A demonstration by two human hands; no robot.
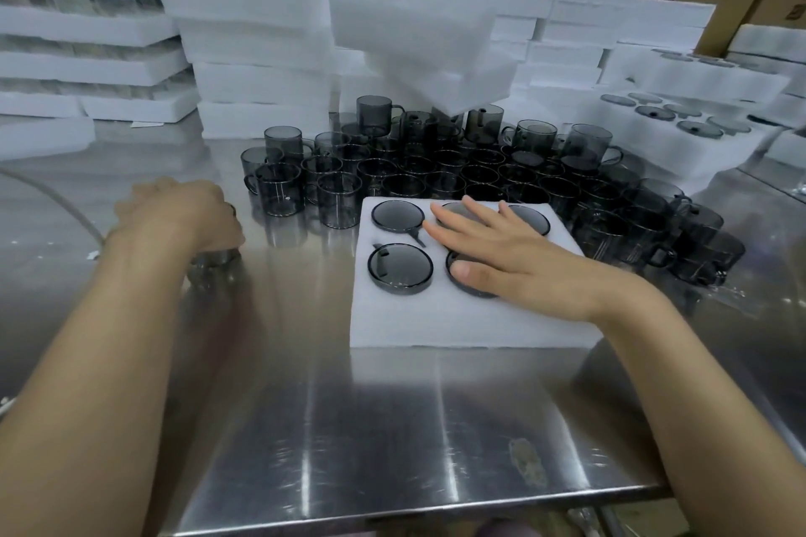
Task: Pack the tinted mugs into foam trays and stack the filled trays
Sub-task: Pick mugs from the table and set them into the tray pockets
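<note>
The left hand (pixel 174 216) grasps a tinted mug (pixel 214 264) on the worktop (pixel 349 427), with the foam tray (pixel 436 318) at its three o'clock, pressed under the flat, released right hand (pixel 523 262).

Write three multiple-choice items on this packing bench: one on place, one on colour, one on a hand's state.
1. Where do the loose mugs stand? A behind the foam tray; B in a carton; C on the floor.
2. What colour are the mugs? A amber; B smoky grey; C green.
3. The right hand is: A fisted in air; B gripping a mug; C flat on the tray.
1 A: they crowd the steel table beyond the tray. 2 B: the glass is dark grey. 3 C: it lies spread on the tray.
</note>
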